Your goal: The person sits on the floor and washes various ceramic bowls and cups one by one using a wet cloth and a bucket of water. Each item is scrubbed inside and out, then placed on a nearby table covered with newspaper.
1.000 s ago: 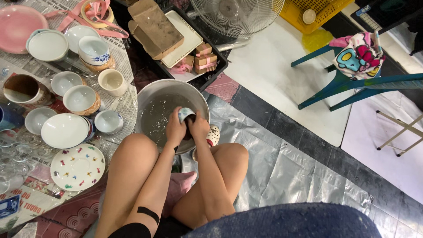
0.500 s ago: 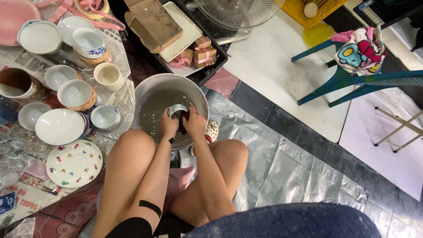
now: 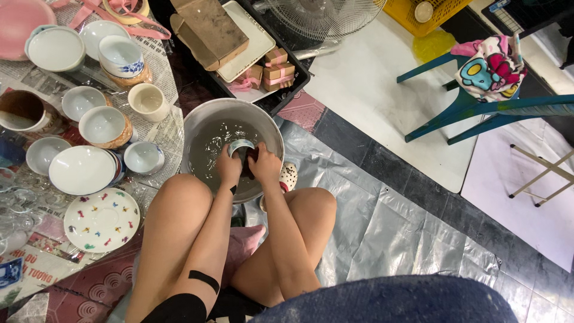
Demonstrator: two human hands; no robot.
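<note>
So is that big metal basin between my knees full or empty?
Partly filled. The metal basin holds murky water with glints on its surface, and both hands, left and right, hold a small cup in it.

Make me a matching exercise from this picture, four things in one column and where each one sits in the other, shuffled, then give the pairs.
Things:
1. small cup
2. patterned plate
3. fan
4. printed cloth

Places:
A. draped on the teal chair
B. top edge, beyond the black tray
C. held by both hands over the metal basin
D. on the newspaper, beside the left knee

Pairs: 1-C, 2-D, 3-B, 4-A
</note>
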